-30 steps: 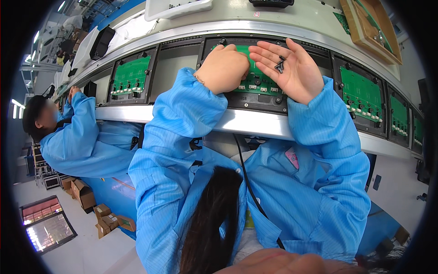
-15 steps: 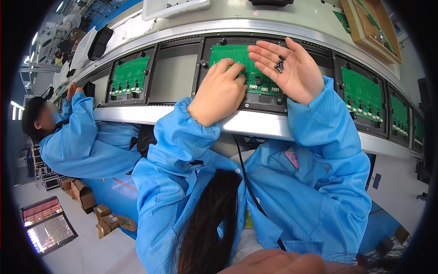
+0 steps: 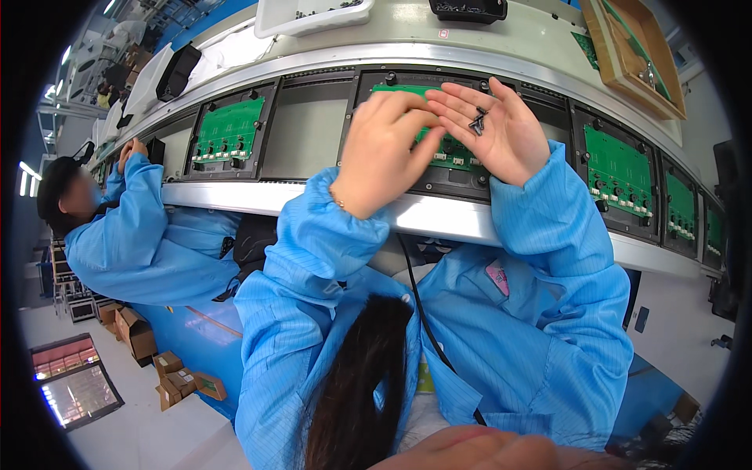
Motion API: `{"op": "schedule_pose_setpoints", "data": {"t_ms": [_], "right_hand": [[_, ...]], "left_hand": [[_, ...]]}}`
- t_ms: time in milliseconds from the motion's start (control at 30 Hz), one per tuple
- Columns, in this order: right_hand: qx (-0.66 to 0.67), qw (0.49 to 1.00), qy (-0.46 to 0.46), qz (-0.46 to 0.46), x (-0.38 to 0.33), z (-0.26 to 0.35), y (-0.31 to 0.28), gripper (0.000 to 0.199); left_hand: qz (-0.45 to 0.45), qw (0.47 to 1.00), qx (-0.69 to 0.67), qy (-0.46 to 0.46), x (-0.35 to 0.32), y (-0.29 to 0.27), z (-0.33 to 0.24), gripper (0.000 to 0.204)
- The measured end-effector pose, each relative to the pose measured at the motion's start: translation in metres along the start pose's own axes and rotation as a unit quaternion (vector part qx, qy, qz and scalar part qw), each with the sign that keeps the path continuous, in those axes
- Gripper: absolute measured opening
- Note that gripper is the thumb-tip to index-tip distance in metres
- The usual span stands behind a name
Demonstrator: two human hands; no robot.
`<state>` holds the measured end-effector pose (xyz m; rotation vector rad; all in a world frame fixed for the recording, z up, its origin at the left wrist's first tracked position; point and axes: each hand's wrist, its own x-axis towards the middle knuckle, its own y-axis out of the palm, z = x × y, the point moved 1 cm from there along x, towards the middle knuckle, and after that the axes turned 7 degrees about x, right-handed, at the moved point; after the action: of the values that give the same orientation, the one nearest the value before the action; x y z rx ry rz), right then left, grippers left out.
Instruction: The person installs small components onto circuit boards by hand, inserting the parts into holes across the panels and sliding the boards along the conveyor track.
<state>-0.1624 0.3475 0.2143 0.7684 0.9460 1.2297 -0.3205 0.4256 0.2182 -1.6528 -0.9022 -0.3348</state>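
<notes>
My right hand (image 3: 501,133) is palm up with its fingers stretched out. Several small dark cylindrical parts (image 3: 478,121) lie loose on the palm; their exact kind is too small to tell. My left hand (image 3: 388,153) hovers beside it, thumb and forefinger apart and pointing at the right hand's fingers, with nothing visible between them. Below both hands is a green circuit board (image 3: 454,153) in a black frame (image 3: 439,182), with white connectors and black knobs along its near edge. The hands hide much of this board.
More framed green boards stand along the line, one to the left (image 3: 229,129) and one to the right (image 3: 619,168). A metal rail (image 3: 446,215) runs along the near edge. Beyond are a white tray (image 3: 313,19), a black bin (image 3: 468,9) and a cardboard box (image 3: 627,63). A co-worker (image 3: 149,235) sits at left.
My left hand has lifted off the board and moved up toward my right palm, its fingers opening out. The right hand stays nearly in place, the small parts still on it.
</notes>
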Motion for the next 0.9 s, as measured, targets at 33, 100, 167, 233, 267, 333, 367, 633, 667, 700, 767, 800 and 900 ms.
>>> {"op": "schedule_pose_setpoints", "data": {"t_ms": [33,100,167,233,267,333,367,633,667,700,767,800,900], "right_hand": [[0.004,1.0,0.006,0.021,0.001,0.0,-0.004,0.055],[0.013,0.998,0.021,0.065,0.003,-0.002,-0.013,0.054],[0.017,0.996,0.026,0.085,0.005,-0.002,-0.017,0.054],[0.037,0.995,0.031,0.091,0.007,-0.003,-0.02,0.054],[0.047,0.994,0.033,0.094,0.008,-0.003,-0.021,0.054],[0.058,0.993,0.035,0.097,0.009,-0.004,-0.022,0.054],[0.056,0.993,0.036,0.095,0.008,-0.005,-0.022,0.054],[0.052,0.994,0.041,0.09,0.008,-0.007,-0.021,0.055],[0.052,0.994,0.041,0.089,0.008,-0.007,-0.019,0.055],[0.042,0.997,0.031,0.06,0.006,-0.007,-0.012,0.055],[0.022,1.0,0.014,0.003,0.002,-0.008,0.004,0.056],[0.012,1.0,0.005,-0.025,0.001,-0.008,0.007,0.057],[0.009,1.0,0.006,-0.016,0.001,-0.009,0.008,0.057]], "left_hand": [[-0.002,1.0,-0.007,0.001,0.004,0.003,-0.006,0.01],[-0.006,1.0,-0.019,0.001,0.01,0.01,-0.021,0.016],[-0.008,1.0,-0.028,0.002,0.012,0.013,-0.026,0.019],[0.003,1.0,-0.013,-0.004,0.013,0.016,-0.028,0.019],[0.008,1.0,-0.006,-0.007,0.014,0.017,-0.029,0.019],[0.014,1.0,0.001,-0.01,0.015,0.018,-0.029,0.019],[0.022,1.0,-0.01,-0.015,0.014,0.019,-0.027,0.019],[0.005,0.996,-0.086,-0.022,0.013,0.009,-0.018,0.017],[0.005,0.996,-0.087,-0.022,0.013,0.006,-0.016,0.017],[0.021,0.988,-0.129,-0.083,0.013,0.002,-0.014,0.015],[0.053,0.954,-0.21,-0.205,0.011,-0.01,-0.008,0.012],[0.068,0.929,-0.249,-0.265,0.01,-0.014,-0.004,0.011],[0.056,0.916,-0.272,-0.289,0.001,-0.02,0.019,0.011]]}}
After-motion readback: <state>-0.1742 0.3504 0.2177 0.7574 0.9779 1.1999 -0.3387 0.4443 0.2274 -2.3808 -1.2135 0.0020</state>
